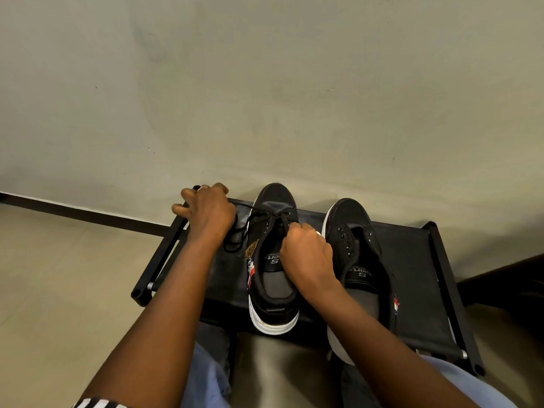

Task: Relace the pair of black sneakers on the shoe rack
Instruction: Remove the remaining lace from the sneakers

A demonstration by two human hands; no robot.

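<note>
Black shoe rack (pixel 412 260) against wall (pixel 265 83), both black sneakers on top shelf, toes toward wall. Left sneaker (pixel 272 278) partly laced; black lace (pixel 259 217) crosses top eyelets, loose end trails left in loop on shelf. My right hand (pixel 306 254) over its tongue, fingers curled tight, pinching lace near eyelets. My left hand (pixel 206 210) on rack's far left corner, fingers spread and bent over loose lace end; cannot tell if gripping it. Right sneaker (pixel 362 260) just beside, eyelets bare, partly under my right forearm.
</note>
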